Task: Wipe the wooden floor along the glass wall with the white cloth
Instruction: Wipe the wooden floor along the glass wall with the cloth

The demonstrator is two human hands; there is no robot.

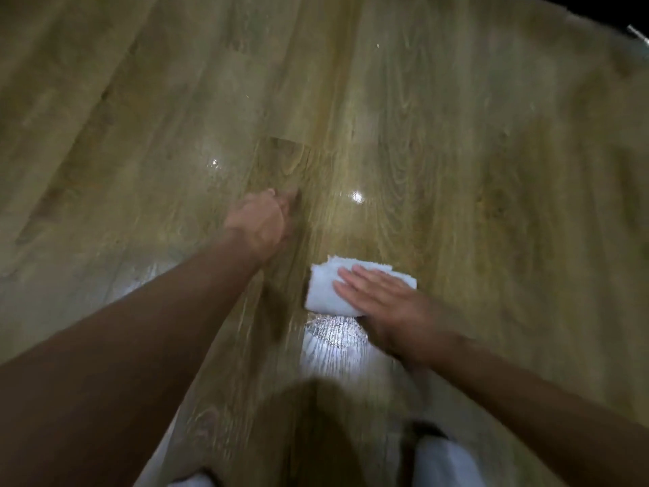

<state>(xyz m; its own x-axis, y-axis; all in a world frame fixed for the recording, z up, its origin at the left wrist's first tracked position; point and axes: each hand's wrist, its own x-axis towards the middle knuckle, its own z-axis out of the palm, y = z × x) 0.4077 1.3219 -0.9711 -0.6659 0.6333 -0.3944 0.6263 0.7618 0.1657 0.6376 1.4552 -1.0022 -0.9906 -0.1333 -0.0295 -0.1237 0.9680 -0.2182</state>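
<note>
A folded white cloth (328,286) lies flat on the wooden floor (439,135) near the middle of the view. My right hand (386,304) presses down on the cloth's right half with the fingers spread flat and pointing left. My left hand (263,219) rests on the floor farther ahead and to the left of the cloth, knuckles down with the fingers curled, holding nothing. The picture is blurred by motion. The glass wall cannot be made out for certain.
A shiny wet-looking patch (333,342) reflects light just behind the cloth. White-clad knees (442,462) show at the bottom edge. A dark area with a thin metal strip (637,33) sits at the far top right corner.
</note>
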